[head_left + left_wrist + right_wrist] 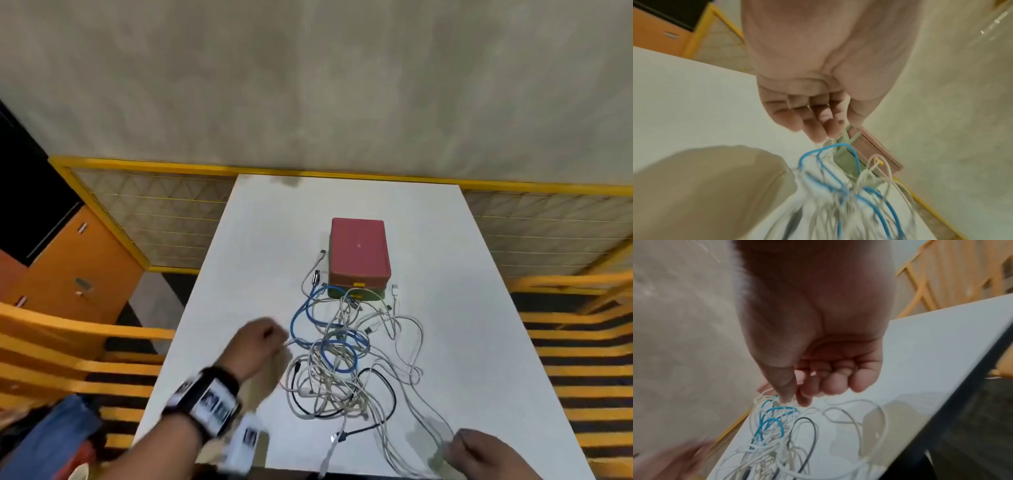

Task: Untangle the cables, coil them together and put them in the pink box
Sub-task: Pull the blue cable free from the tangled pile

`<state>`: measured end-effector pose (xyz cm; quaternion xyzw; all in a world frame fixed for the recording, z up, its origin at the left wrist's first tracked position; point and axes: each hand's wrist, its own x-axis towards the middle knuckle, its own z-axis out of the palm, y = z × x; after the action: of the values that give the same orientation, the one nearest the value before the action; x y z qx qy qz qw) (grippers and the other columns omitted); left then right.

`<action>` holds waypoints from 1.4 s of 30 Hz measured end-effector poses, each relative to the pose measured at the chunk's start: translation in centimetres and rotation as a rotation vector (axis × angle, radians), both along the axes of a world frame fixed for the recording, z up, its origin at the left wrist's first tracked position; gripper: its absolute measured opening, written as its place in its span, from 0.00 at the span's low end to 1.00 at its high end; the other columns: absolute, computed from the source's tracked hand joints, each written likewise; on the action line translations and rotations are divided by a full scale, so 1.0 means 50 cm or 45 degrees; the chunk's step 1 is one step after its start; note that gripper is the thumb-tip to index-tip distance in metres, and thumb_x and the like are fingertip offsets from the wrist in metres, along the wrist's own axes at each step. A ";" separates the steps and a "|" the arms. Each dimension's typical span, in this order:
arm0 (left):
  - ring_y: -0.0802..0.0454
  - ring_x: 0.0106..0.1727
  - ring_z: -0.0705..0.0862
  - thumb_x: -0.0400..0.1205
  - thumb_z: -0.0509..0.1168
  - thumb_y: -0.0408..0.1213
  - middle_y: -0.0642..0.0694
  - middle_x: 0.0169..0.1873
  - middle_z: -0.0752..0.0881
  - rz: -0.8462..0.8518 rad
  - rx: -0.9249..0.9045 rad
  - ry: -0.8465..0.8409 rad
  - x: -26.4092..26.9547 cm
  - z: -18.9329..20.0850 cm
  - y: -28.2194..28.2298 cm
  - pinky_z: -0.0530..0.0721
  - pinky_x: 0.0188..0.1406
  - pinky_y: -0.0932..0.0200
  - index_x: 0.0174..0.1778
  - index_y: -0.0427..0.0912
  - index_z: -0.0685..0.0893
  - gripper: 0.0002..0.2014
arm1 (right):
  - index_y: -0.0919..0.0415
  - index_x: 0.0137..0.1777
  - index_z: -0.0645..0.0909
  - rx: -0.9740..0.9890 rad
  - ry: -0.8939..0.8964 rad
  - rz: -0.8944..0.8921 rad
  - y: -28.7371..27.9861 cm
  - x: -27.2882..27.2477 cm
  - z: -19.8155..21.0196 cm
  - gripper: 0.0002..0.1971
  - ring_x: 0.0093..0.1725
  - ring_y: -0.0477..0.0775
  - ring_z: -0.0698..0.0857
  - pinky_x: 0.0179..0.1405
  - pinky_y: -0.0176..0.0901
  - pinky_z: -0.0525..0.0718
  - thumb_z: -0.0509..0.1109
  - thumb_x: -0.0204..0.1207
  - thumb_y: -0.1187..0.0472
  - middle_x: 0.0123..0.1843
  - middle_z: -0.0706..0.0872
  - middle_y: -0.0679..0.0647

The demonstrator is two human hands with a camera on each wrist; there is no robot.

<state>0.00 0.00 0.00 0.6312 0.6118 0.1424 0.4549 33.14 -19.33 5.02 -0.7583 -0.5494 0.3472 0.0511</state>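
White table (260, 240) bearing all items. Pink box (358, 248) at centre, lid closed, stacked on a green box (371, 294). Tangled cables (346, 359), white, blue and black, spread on the table just in front of the boxes. Left hand (257, 346) at tangle's left edge, fingers loosely curled, grip unclear through blur. Right hand (479, 454) at near edge, pinching a white cable (855, 404) between thumb and forefinger.
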 end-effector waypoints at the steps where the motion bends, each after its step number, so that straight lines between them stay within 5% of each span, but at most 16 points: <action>1: 0.55 0.36 0.85 0.82 0.68 0.34 0.50 0.31 0.87 0.001 0.097 0.042 0.031 -0.013 0.061 0.79 0.43 0.56 0.36 0.39 0.86 0.09 | 0.45 0.24 0.76 0.029 0.021 0.034 0.019 0.001 -0.001 0.17 0.46 0.30 0.80 0.48 0.19 0.69 0.72 0.74 0.46 0.29 0.82 0.34; 5: 0.40 0.56 0.87 0.81 0.68 0.42 0.40 0.52 0.91 0.026 0.171 0.218 0.143 -0.028 0.240 0.81 0.51 0.57 0.49 0.40 0.89 0.10 | 0.45 0.29 0.80 0.065 0.016 0.128 0.079 0.002 0.027 0.14 0.51 0.27 0.78 0.52 0.18 0.65 0.70 0.77 0.46 0.37 0.84 0.30; 7: 0.38 0.55 0.87 0.80 0.68 0.42 0.39 0.54 0.90 -0.009 0.109 0.372 0.182 -0.053 0.285 0.83 0.49 0.55 0.51 0.39 0.88 0.11 | 0.41 0.35 0.83 0.100 -0.012 0.225 0.115 0.013 0.036 0.11 0.56 0.22 0.74 0.58 0.17 0.63 0.68 0.78 0.44 0.43 0.84 0.23; 10: 0.38 0.50 0.89 0.79 0.68 0.45 0.38 0.53 0.90 -0.118 0.048 0.551 0.216 -0.090 0.323 0.78 0.41 0.58 0.53 0.39 0.86 0.14 | 0.42 0.44 0.87 0.154 0.021 0.285 0.163 0.030 0.050 0.09 0.57 0.19 0.73 0.56 0.16 0.69 0.67 0.79 0.45 0.47 0.87 0.30; 14: 0.42 0.42 0.84 0.80 0.69 0.44 0.37 0.55 0.89 -0.136 0.050 0.605 0.235 -0.119 0.347 0.78 0.40 0.60 0.67 0.41 0.82 0.21 | 0.39 0.48 0.87 0.146 -0.060 0.331 0.202 0.038 0.071 0.08 0.55 0.14 0.69 0.52 0.12 0.66 0.69 0.77 0.41 0.49 0.73 0.11; 17: 0.43 0.41 0.81 0.81 0.67 0.47 0.37 0.57 0.89 -0.124 0.042 0.568 0.234 -0.130 0.355 0.77 0.41 0.59 0.65 0.42 0.82 0.19 | 0.40 0.47 0.88 0.170 0.032 0.271 0.216 0.036 0.078 0.05 0.51 0.24 0.78 0.49 0.16 0.71 0.73 0.75 0.43 0.48 0.84 0.28; 19: 0.42 0.42 0.83 0.79 0.66 0.48 0.38 0.53 0.89 -0.013 0.021 0.461 0.231 -0.113 0.350 0.76 0.39 0.58 0.47 0.44 0.81 0.11 | 0.41 0.47 0.88 0.163 0.145 0.190 0.226 0.031 0.078 0.04 0.49 0.31 0.82 0.48 0.18 0.74 0.75 0.75 0.46 0.44 0.89 0.43; 21: 0.40 0.43 0.83 0.80 0.68 0.45 0.40 0.44 0.87 0.156 0.055 0.253 0.230 -0.073 0.347 0.75 0.39 0.57 0.36 0.45 0.74 0.13 | 0.42 0.46 0.88 0.164 0.277 0.136 0.236 0.024 0.075 0.02 0.43 0.38 0.84 0.46 0.23 0.78 0.76 0.75 0.50 0.44 0.89 0.46; 27: 0.34 0.43 0.89 0.75 0.73 0.50 0.35 0.39 0.85 0.291 0.388 -0.516 0.209 0.183 0.274 0.88 0.44 0.46 0.37 0.47 0.70 0.18 | 0.49 0.46 0.90 0.254 0.870 -0.005 0.287 -0.054 0.100 0.07 0.37 0.48 0.86 0.38 0.42 0.82 0.71 0.81 0.58 0.36 0.90 0.55; 32: 0.49 0.31 0.88 0.85 0.67 0.34 0.40 0.35 0.91 0.129 0.424 -1.036 0.209 0.371 0.139 0.87 0.32 0.55 0.42 0.41 0.71 0.10 | 0.64 0.60 0.85 0.126 1.470 -0.218 0.350 -0.173 0.136 0.30 0.41 0.52 0.85 0.32 0.40 0.81 0.63 0.76 0.36 0.47 0.91 0.59; 34: 0.47 0.30 0.87 0.84 0.68 0.33 0.40 0.33 0.91 0.019 0.421 -1.142 0.195 0.391 0.088 0.86 0.30 0.57 0.38 0.45 0.73 0.12 | 0.64 0.64 0.83 0.073 1.671 -0.246 0.369 -0.202 0.157 0.36 0.43 0.54 0.85 0.33 0.41 0.80 0.55 0.76 0.33 0.48 0.90 0.59; 37: 0.44 0.30 0.83 0.80 0.68 0.33 0.37 0.31 0.86 -0.072 0.416 -1.230 0.165 0.377 0.034 0.80 0.24 0.59 0.39 0.43 0.72 0.10 | 0.56 0.56 0.87 0.060 1.852 -0.247 0.384 -0.213 0.182 0.32 0.37 0.50 0.82 0.32 0.41 0.74 0.49 0.81 0.34 0.37 0.89 0.52; 39: 0.50 0.29 0.80 0.80 0.69 0.36 0.39 0.28 0.82 -0.086 0.440 -1.227 0.148 0.353 0.006 0.80 0.28 0.60 0.41 0.39 0.71 0.12 | 0.59 0.60 0.83 0.045 1.818 -0.299 0.391 -0.219 0.183 0.23 0.29 0.46 0.80 0.26 0.37 0.72 0.57 0.84 0.41 0.33 0.85 0.50; 42: 0.54 0.29 0.76 0.79 0.67 0.47 0.49 0.26 0.80 -0.069 0.370 -1.234 0.135 0.314 -0.032 0.78 0.34 0.62 0.44 0.39 0.73 0.14 | 0.62 0.61 0.79 -0.081 1.824 -0.497 0.399 -0.233 0.164 0.17 0.27 0.50 0.80 0.24 0.39 0.76 0.71 0.76 0.55 0.47 0.82 0.62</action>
<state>6.74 -1.62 15.68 0.5650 0.2876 0.4907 0.5977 21.50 0.60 13.20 -0.4312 -0.2264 0.7571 0.4355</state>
